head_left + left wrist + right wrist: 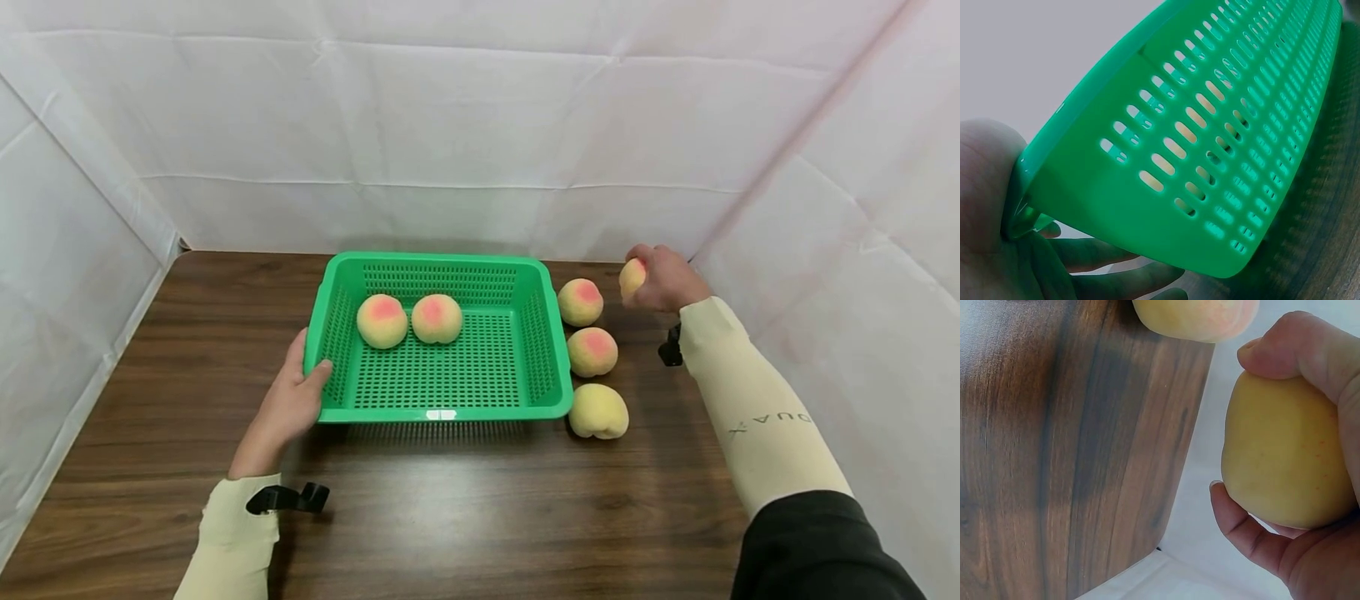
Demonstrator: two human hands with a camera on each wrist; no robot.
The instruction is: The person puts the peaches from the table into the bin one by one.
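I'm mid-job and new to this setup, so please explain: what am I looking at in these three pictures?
There is no robot: a person works bare-handed. The wide picture comes from a camera on the head, looking forward and down; the two close-ups come from cameras on the left and right wrists. On the table, three peaches lie in a row along the right side of a green basket, which has two more peaches inside. The left grip holds the basket's left rim. The right grip holds another peach near the table's far right corner.
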